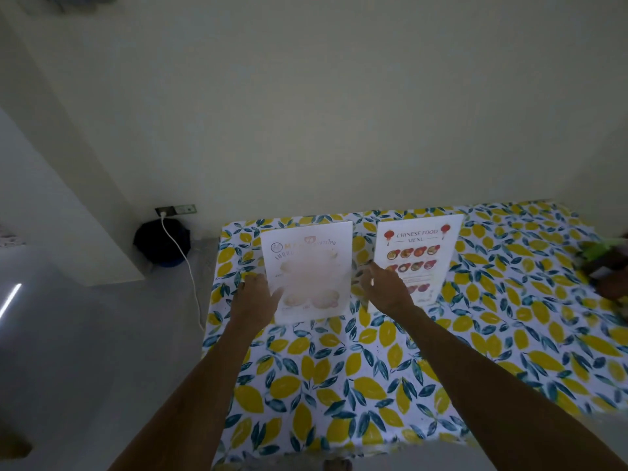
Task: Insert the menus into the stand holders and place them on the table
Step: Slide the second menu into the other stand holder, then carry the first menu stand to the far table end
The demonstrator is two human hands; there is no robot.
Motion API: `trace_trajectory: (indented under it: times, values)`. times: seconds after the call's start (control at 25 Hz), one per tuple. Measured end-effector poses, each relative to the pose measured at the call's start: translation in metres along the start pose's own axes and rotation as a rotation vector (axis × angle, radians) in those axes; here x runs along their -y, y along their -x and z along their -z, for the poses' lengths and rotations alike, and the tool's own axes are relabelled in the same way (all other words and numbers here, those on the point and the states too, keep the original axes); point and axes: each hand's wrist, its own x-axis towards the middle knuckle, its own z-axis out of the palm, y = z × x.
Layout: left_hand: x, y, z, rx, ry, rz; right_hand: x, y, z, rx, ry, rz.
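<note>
Two menus stand upright in clear stand holders at the far side of the table (339,368), which has a lemon-print cloth. The left menu (311,263) is pale, with faded food pictures. The right one (419,253) reads "Chinese Food Menu". My left hand (253,299) rests against the left menu's lower left edge, thumb on its face. My right hand (387,288) hovers in the gap between the two stands, fingers spread, just in front of the right menu's left edge. Whether it touches either stand cannot be told.
A wall runs right behind the table. At the table's far right edge lies a blurred heap of green and dark objects (608,266). On the floor to the left, a dark round appliance (162,244) has a white cable (185,263) plugged into a wall socket.
</note>
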Motion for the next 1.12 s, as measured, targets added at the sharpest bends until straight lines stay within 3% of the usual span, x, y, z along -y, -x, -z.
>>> trace_trajectory:
  times: [0.36, 0.68, 0.96, 1.12]
  values:
    - [-0.061, 0.056, -0.033, 0.003, -0.071, -0.205, -0.053, 0.078, 0.052, 0.011, 0.349, 0.073]
    - [-0.137, 0.035, -0.08, 0.08, -0.05, -0.288, -0.138, 0.061, 0.093, 0.019, 0.37, -0.036]
    - [-0.201, -0.028, -0.131, 0.114, 0.193, -0.075, -0.215, -0.015, 0.091, 0.072, 0.233, -0.108]
    - [-0.214, -0.041, -0.152, 0.085, 0.192, 0.046, -0.236, -0.044, 0.079, 0.073, 0.041, -0.089]
